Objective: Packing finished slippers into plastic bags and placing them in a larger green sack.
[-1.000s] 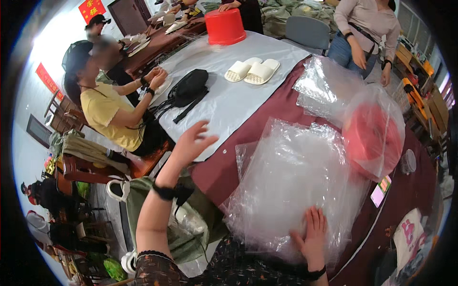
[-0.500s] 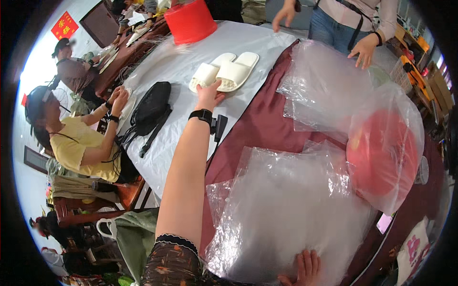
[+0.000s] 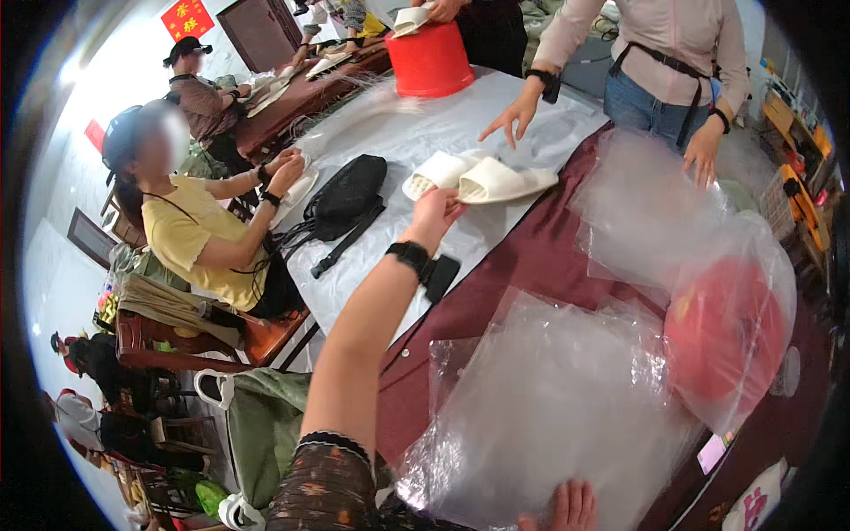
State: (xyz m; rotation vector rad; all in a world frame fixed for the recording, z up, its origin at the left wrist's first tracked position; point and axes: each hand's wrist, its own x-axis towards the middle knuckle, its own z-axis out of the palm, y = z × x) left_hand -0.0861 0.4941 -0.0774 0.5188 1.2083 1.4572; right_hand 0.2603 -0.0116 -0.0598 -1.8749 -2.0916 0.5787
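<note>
One black bag lies left of the white slippers.

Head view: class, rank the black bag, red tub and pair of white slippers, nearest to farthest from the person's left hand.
1. Pair of white slippers: right at the left hand.
2. Black bag: to its left.
3. Red tub: well beyond, toward the top.

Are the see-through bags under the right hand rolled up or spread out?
Spread out: the clear plastic bags lie flat in overlapping layers on the maroon tablecloth, beneath the right hand.
</note>
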